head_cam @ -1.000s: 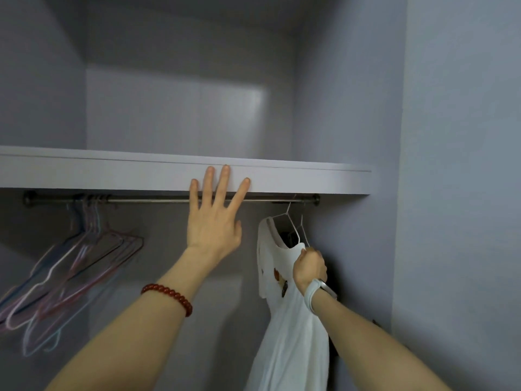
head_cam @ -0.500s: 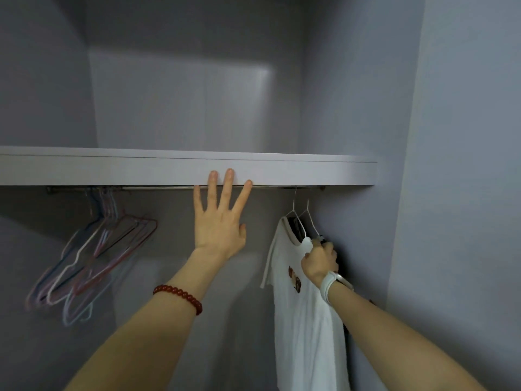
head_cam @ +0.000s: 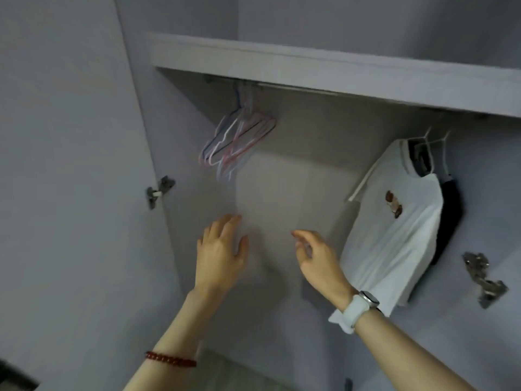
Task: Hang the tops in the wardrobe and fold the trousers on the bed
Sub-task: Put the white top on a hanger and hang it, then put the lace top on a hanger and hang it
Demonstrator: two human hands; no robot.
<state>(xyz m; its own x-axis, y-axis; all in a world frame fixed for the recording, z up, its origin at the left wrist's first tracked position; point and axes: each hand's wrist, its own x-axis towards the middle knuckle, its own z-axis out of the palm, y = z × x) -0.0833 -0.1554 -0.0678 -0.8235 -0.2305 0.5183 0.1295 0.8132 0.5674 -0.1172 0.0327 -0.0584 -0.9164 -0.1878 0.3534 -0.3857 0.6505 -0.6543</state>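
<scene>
White top [head_cam: 394, 221] is up on the rail [head_cam: 296, 87], hanging at the right end of the wardrobe with a dark garment [head_cam: 448, 218] just behind it, so at least that hanging looks done. Spare hangers [head_cam: 236, 142] bunch at the rail's left end. No trousers or bed in view; folding seems left. Left hand [head_cam: 221, 249] open, fingers loose, holding nothing. Right hand [head_cam: 317, 255] loosely curled, empty, near the top's hem.

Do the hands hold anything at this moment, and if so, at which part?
Nothing is held. The left hand and the right hand are both free, fingers relaxed, apart from the white top on its hanger.
</scene>
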